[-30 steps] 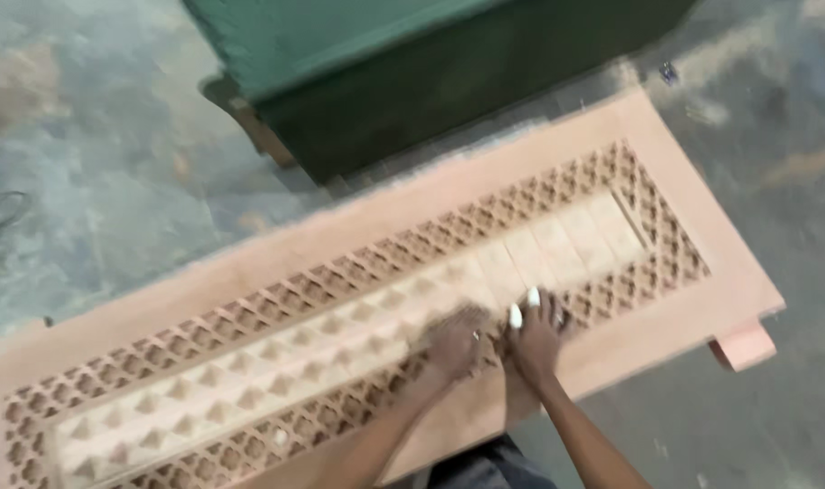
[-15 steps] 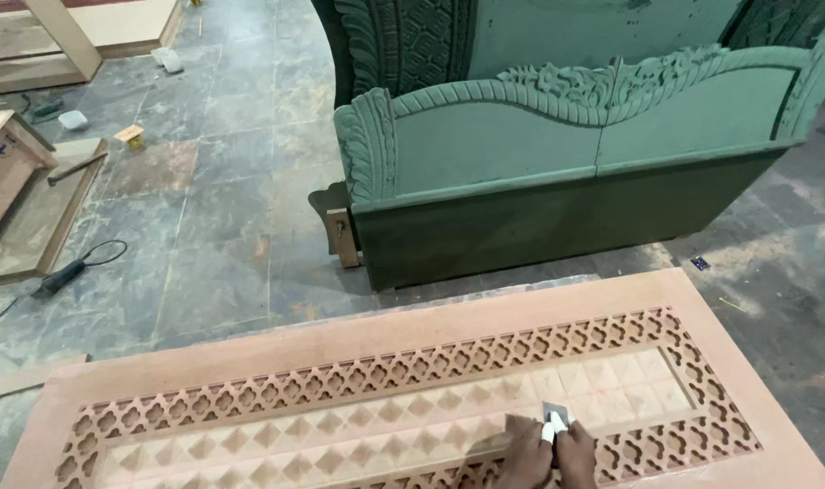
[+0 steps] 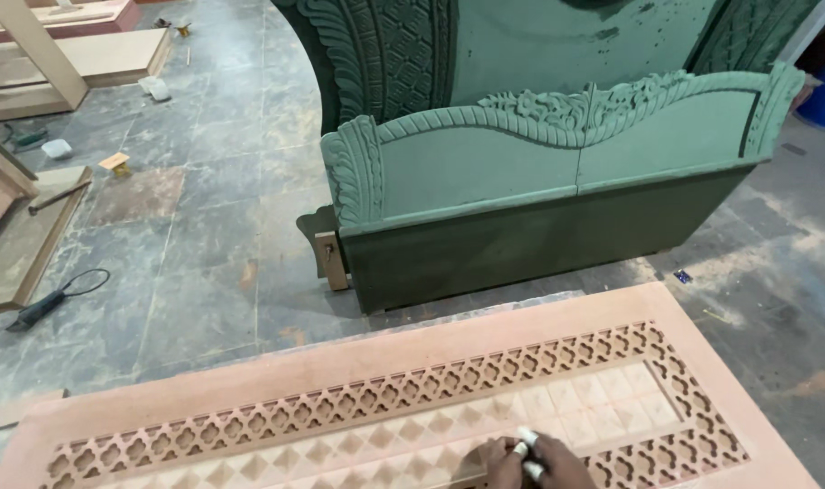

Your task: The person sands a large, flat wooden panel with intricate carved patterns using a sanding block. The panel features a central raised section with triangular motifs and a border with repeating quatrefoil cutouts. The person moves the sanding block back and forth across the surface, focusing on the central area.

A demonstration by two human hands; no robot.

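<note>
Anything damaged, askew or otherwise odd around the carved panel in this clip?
Nothing on the carved panel looks damaged; its lattice runs unbroken. A hand rests on its raised squares holding a small white piece. Oddities are on the floor: a power tool with a loose cord and pale dust on the tiles.

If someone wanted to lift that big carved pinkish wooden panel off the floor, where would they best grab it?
Probably by the plain solid border of the carved panel, along its long far edge, reaching in from the open floor side. It lies flat, and the latticework inside looks too thin to bear a grip.
</note>
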